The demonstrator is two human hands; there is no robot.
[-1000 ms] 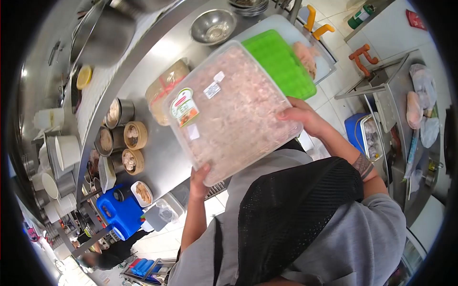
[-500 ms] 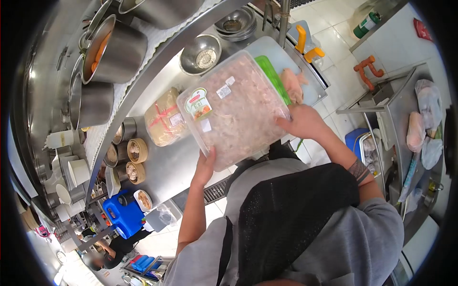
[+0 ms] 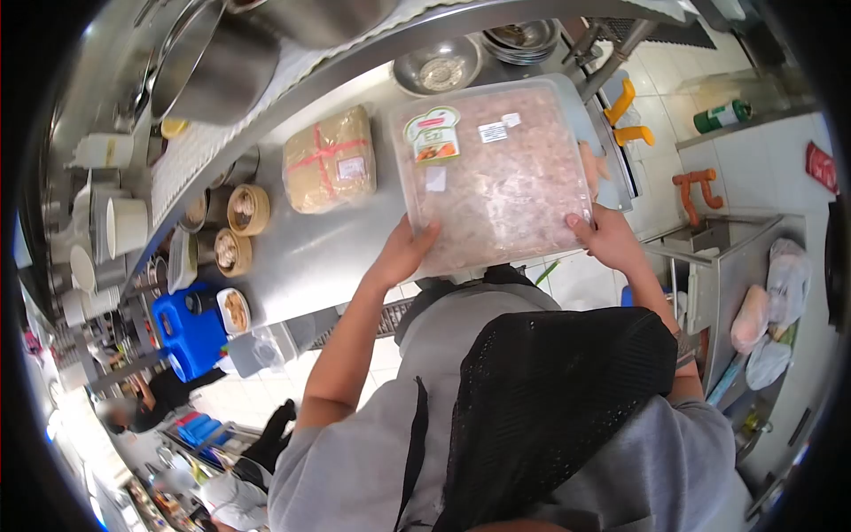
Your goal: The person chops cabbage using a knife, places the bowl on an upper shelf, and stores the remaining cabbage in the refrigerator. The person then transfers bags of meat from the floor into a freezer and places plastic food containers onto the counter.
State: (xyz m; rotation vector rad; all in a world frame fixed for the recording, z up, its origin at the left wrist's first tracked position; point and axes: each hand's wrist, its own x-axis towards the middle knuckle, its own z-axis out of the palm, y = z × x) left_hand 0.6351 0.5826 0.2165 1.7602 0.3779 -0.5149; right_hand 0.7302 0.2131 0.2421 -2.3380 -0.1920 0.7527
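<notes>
A large clear plastic container [image 3: 505,191] of pale pink, minced-looking meat is held up between my two hands above the steel counter. My left hand [image 3: 401,255] grips its near left corner, thumb on top. On the near right side, my right hand [image 3: 610,238] has its thumb over the edge; the fingers beneath are hidden. A label and stickers show on the top face. Just past its right side, a piece of raw pink meat [image 3: 596,168] is partly hidden. Left of the container lies a wrapped brown package [image 3: 326,164] with red ribbon.
Metal bowls [image 3: 436,66] stand at the counter's back. Bamboo steamers [image 3: 248,209], a white dish of food [image 3: 235,310] and a blue jug [image 3: 188,330] are on the left. A shelf with pots [image 3: 217,66] overhangs the counter. Other people [image 3: 168,395] are at lower left.
The container has shifted right in the view and sits straighter, both hands still on it. My left thumb now lies further over its top. A green board seen behind it is now hidden.
</notes>
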